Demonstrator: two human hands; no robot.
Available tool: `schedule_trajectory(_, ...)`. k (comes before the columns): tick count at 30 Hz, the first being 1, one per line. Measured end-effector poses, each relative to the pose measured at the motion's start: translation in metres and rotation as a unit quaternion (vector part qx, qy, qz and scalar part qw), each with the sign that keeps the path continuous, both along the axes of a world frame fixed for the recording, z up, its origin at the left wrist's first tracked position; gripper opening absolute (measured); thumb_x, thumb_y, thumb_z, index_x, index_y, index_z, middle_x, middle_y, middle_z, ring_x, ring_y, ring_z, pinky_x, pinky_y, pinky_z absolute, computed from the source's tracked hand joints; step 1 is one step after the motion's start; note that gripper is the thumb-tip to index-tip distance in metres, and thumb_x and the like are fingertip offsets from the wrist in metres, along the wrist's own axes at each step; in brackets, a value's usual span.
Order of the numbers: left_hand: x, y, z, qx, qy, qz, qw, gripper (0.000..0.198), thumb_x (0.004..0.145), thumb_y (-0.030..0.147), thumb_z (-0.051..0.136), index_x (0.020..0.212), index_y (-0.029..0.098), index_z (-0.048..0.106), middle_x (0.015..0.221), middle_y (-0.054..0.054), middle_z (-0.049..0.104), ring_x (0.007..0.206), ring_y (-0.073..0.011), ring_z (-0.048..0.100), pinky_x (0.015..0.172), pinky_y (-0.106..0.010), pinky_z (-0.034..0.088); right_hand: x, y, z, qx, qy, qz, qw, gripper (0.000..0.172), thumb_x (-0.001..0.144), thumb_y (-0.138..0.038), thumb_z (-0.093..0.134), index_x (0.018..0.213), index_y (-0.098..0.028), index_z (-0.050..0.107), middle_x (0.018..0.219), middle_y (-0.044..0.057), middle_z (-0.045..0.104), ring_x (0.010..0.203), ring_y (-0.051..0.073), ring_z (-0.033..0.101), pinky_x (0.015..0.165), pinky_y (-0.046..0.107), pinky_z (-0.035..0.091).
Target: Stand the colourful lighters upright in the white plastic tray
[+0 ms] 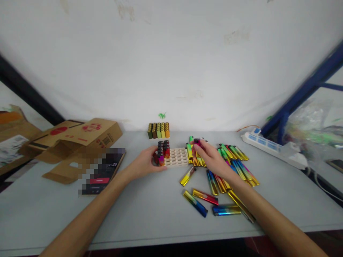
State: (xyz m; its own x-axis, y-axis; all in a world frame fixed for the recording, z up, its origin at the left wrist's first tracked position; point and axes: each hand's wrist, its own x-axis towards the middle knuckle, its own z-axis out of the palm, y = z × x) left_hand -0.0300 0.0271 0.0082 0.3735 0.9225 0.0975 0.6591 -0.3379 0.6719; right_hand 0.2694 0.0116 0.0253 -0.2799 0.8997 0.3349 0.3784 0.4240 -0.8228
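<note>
A white tray with rows of holes lies in the middle of the table. Its left end carries two rows of upright lighters with black tops, purple-orange and red. My left hand is curled round that end, thumb along the front edge, fingertips partly hidden behind the lighters. Just right of the tray, my right hand pinches a magenta lighter with a dark top. Below and beside this hand lie many shiny lighters in yellow, green, blue and red. A yellow lighter lies in front of the tray.
A block of upright gold-topped lighters stands by the wall. On the left are an open cardboard box and a partly pixelated phone-like screen. A white power strip and plastic bags are at the right. Loose lighters lie near the front.
</note>
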Motion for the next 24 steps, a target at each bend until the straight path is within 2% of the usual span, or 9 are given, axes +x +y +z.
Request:
schedule_trajectory(2,-0.001,0.0,0.0,0.0,0.003,-0.001,1.0,0.057,0.07,0.051,0.085,0.11,0.016,0.066,0.094,-0.006,0.071,0.072,-0.0193,0.062,0.065,-0.032,0.052,-0.009,0.004,0.006,0.03,-0.011,0.052,0.998,0.03,0.106,-0.047,0.055,0.111,-0.022,0.072,0.11,0.009,0.07,0.106,0.024,0.064,0.094,0.037,0.051)
schedule_trajectory(3,-0.001,-0.001,-0.001,0.002,0.003,-0.001,1.0,0.058,0.07,0.051,0.085,0.111,0.015,0.066,0.095,-0.006,0.071,0.074,-0.0195,0.062,0.066,-0.032,0.053,-0.014,0.006,0.01,0.043,-0.027,0.076,0.996,0.027,0.105,-0.044,0.057,0.108,-0.022,0.073,0.11,0.009,0.07,0.106,0.024,0.064,0.096,0.038,0.05)
schedule_trajectory(7,-0.002,0.001,-0.006,0.016,0.005,-0.005,1.0,0.059,0.07,0.051,0.085,0.112,0.014,0.066,0.098,-0.007,0.072,0.079,-0.0206,0.063,0.069,-0.032,0.053,-0.038,0.011,0.021,0.061,-0.075,0.143,0.985,0.02,0.103,-0.037,0.063,0.097,-0.023,0.076,0.094,0.005,0.072,0.091,0.021,0.066,0.085,0.035,0.051)
schedule_trajectory(10,-0.003,0.001,-0.008,0.032,0.01,-0.004,0.999,0.058,0.07,0.051,0.086,0.111,0.015,0.067,0.099,-0.007,0.072,0.081,-0.0214,0.064,0.072,-0.033,0.054,-0.053,0.015,0.017,0.051,-0.061,0.123,0.989,0.013,0.095,-0.034,0.074,0.098,-0.022,0.077,0.089,0.004,0.074,0.077,0.018,0.065,0.075,0.032,0.052)
schedule_trajectory(13,-0.003,0.001,-0.007,0.032,0.001,-0.005,0.999,0.057,0.07,0.05,0.086,0.112,0.016,0.067,0.102,-0.007,0.072,0.083,-0.0222,0.065,0.074,-0.034,0.054,-0.061,0.019,0.005,0.01,0.004,0.093,0.996,0.023,0.088,-0.032,0.081,0.105,-0.02,0.072,0.085,0.002,0.074,0.068,0.015,0.064,0.068,0.031,0.055)
schedule_trajectory(16,-0.002,-0.001,-0.005,0.019,-0.011,-0.007,1.0,0.056,0.07,0.05,0.086,0.11,0.016,0.067,0.1,-0.006,0.072,0.079,-0.0213,0.064,0.072,-0.034,0.054,-0.064,0.019,-0.003,-0.01,0.044,0.087,0.995,0.028,0.085,-0.035,0.083,0.103,-0.02,0.067,0.08,0.0,0.073,0.068,0.016,0.067,0.069,0.031,0.059)
schedule_trajectory(18,-0.001,-0.001,-0.003,0.018,-0.014,-0.009,1.0,0.054,0.069,0.048,0.087,0.107,0.016,0.066,0.098,-0.006,0.071,0.078,-0.0208,0.064,0.072,-0.034,0.054,-0.064,0.018,-0.005,0.009,0.018,0.084,0.996,0.026,0.087,-0.038,0.082,0.098,-0.021,0.066,0.078,0.001,0.072,0.07,0.016,0.069,0.071,0.032,0.061)
schedule_trajectory(21,-0.001,-0.001,-0.002,0.018,-0.017,-0.012,1.0,0.052,0.068,0.045,0.088,0.105,0.016,0.065,0.098,-0.005,0.07,0.077,-0.0205,0.064,0.071,-0.033,0.055,-0.064,0.017,-0.004,0.053,-0.014,0.082,0.995,0.024,0.09,-0.04,0.079,0.101,-0.021,0.07,0.089,0.004,0.075,0.076,0.018,0.072,0.075,0.034,0.064)
schedule_trajectory(24,-0.001,-0.001,-0.002,0.015,-0.022,-0.014,1.0,0.05,0.068,0.044,0.088,0.103,0.017,0.065,0.095,-0.004,0.07,0.076,-0.02,0.063,0.07,-0.033,0.055,-0.064,0.019,-0.005,0.058,-0.007,0.093,0.994,0.028,0.091,-0.043,0.077,0.107,-0.02,0.072,0.097,0.007,0.076,0.08,0.018,0.073,0.076,0.035,0.066)
